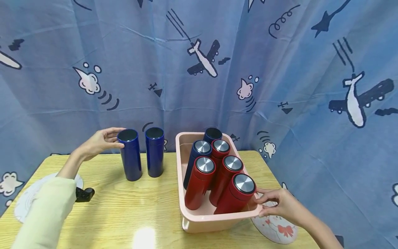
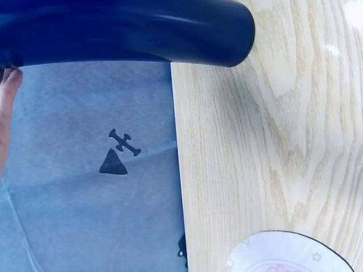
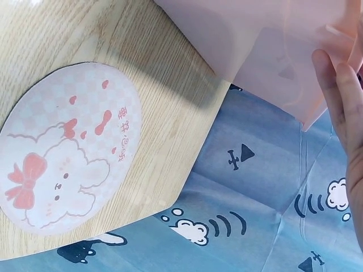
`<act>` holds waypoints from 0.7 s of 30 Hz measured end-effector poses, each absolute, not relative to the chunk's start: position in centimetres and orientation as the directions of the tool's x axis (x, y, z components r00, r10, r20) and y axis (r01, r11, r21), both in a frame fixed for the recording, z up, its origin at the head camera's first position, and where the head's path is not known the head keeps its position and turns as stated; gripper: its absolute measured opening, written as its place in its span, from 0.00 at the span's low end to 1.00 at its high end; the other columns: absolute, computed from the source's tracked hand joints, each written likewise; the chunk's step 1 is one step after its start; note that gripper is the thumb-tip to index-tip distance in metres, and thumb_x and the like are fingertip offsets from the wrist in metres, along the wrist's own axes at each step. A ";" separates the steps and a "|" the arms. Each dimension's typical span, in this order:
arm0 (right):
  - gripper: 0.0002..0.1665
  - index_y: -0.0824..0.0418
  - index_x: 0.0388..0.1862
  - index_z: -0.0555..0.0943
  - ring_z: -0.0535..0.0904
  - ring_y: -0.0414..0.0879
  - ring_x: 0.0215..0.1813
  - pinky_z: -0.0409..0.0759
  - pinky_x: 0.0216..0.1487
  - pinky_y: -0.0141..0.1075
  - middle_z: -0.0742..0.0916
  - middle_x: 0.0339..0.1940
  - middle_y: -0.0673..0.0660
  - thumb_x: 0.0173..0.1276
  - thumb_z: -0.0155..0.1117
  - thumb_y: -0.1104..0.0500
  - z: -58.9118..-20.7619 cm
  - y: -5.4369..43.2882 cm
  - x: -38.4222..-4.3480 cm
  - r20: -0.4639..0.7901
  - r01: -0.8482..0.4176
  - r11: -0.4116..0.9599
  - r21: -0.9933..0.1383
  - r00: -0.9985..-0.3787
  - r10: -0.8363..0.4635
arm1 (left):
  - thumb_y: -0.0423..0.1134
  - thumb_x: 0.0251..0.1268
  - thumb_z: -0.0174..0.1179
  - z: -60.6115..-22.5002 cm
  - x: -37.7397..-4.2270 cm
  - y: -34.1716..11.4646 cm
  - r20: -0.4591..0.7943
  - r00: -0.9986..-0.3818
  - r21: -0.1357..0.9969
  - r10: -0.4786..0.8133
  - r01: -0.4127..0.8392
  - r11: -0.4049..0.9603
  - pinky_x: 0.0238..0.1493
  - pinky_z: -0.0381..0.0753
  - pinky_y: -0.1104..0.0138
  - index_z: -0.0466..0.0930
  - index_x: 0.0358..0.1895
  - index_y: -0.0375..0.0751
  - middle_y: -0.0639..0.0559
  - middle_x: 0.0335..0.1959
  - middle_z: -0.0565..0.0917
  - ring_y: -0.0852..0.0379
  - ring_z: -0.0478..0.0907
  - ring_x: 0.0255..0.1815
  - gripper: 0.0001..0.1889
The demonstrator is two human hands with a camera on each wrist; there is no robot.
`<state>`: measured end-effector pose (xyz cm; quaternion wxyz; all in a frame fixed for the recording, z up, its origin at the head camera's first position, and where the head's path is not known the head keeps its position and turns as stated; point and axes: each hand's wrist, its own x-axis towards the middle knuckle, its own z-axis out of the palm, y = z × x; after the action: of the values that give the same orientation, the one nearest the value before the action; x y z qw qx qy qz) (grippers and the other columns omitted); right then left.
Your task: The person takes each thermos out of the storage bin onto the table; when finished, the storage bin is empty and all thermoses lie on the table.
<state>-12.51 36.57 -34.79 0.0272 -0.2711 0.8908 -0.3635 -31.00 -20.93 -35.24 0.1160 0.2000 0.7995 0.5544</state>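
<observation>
My left hand [image 1: 101,141] holds a blue thermos bottle [image 1: 132,160] near its dark-topped upper end, thumb in front and fingers behind. In the left wrist view that bottle [image 2: 130,31] runs across the top, with one fingertip [image 2: 10,85] at its edge. A second blue thermos bottle [image 1: 154,154] stands upright just to its right. My right hand [image 1: 280,204] grips the rim of a pink bin [image 1: 208,218] at its near right corner. Inside lean several red thermos bottles [image 1: 196,188] with silver lids, a dark blue one [image 1: 190,166] with a silver lid, and a dark-topped blue one [image 1: 212,133].
The wooden table [image 1: 115,211] ends at a blue patterned curtain [image 1: 140,76] behind and at the right. A round mat with a rabbit print [image 3: 74,141] lies by the bin's right side. Another round mat [image 1: 29,197] is under my left forearm.
</observation>
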 end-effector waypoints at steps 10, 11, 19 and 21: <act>0.15 0.65 0.37 0.87 0.71 0.24 0.55 0.83 0.36 0.30 0.80 0.50 0.78 0.50 0.76 0.60 -34.7 36.4 -12.4 0.122 -0.437 0.580 -0.688 -0.857 -0.501 | 0.38 0.66 0.61 -35.2 -31.0 -21.3 0.029 -0.894 0.908 0.446 0.210 0.363 0.66 0.59 0.44 0.54 0.73 0.32 0.33 0.73 0.56 0.31 0.51 0.71 0.37; 0.15 0.65 0.37 0.87 0.71 0.24 0.55 0.83 0.36 0.30 0.80 0.49 0.78 0.50 0.76 0.60 -34.6 36.4 -12.4 0.121 -0.436 0.583 -0.686 -0.858 -0.499 | 0.38 0.66 0.61 -35.2 -31.0 -21.4 0.027 -0.894 0.905 0.448 0.212 0.369 0.66 0.60 0.45 0.54 0.73 0.32 0.33 0.72 0.57 0.31 0.52 0.71 0.37; 0.16 0.65 0.37 0.87 0.72 0.25 0.55 0.83 0.36 0.29 0.80 0.50 0.78 0.49 0.76 0.60 -34.6 36.4 -12.4 0.128 -0.442 0.589 -0.676 -0.858 -0.497 | 0.37 0.65 0.62 -34.9 -30.7 -22.2 0.049 -0.893 0.935 0.447 0.199 0.294 0.58 0.71 0.74 0.52 0.74 0.33 0.37 0.73 0.56 0.53 0.59 0.72 0.39; 0.16 0.65 0.37 0.87 0.72 0.25 0.54 0.83 0.36 0.29 0.80 0.49 0.77 0.49 0.77 0.60 -34.6 36.5 -12.4 0.139 -0.453 0.591 -0.668 -0.855 -0.499 | 0.35 0.65 0.62 -34.8 -30.5 -22.5 0.075 -0.891 0.944 0.448 0.208 0.257 0.55 0.72 0.78 0.53 0.73 0.31 0.39 0.72 0.59 0.64 0.64 0.68 0.37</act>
<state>-12.39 36.46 -34.57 0.0317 -0.2670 0.8912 -0.3652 -30.46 -22.46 -34.84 0.1045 0.2087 0.7860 0.5725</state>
